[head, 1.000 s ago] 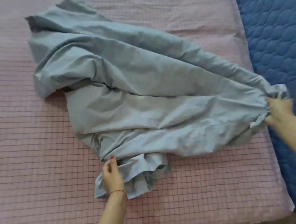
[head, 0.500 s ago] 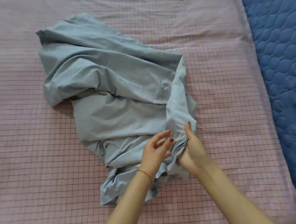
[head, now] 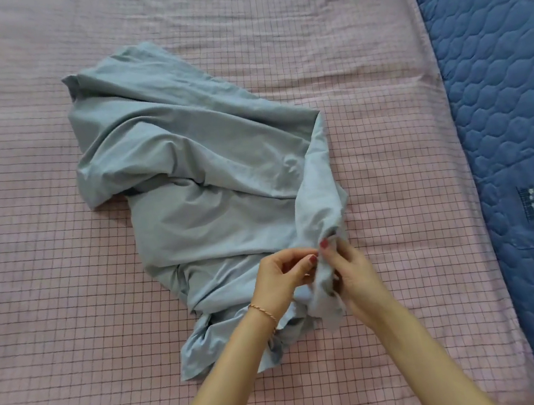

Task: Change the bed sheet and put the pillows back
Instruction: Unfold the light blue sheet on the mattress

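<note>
Both hands, left hand (head: pixel 278 278) and right hand (head: pixel 355 272), pinch one gathered edge of the grey-blue sheet (head: pixel 206 176) crumpled mid-bed (head: pixel 48 304), toward its near edge.

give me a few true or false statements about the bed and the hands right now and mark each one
1. The grey-blue sheet lies spread flat over the whole bed. False: it is bunched in a heap on the pink checked sheet.
2. Both hands hold the same bunched part of the grey-blue sheet. True: the left hand and right hand meet there.
3. A blue quilted cover lies at the right. True.
4. The right hand wears a bracelet. False: the bracelet is on the left wrist.
5. Two pillows sit on the bed. False: none are in view.
</note>
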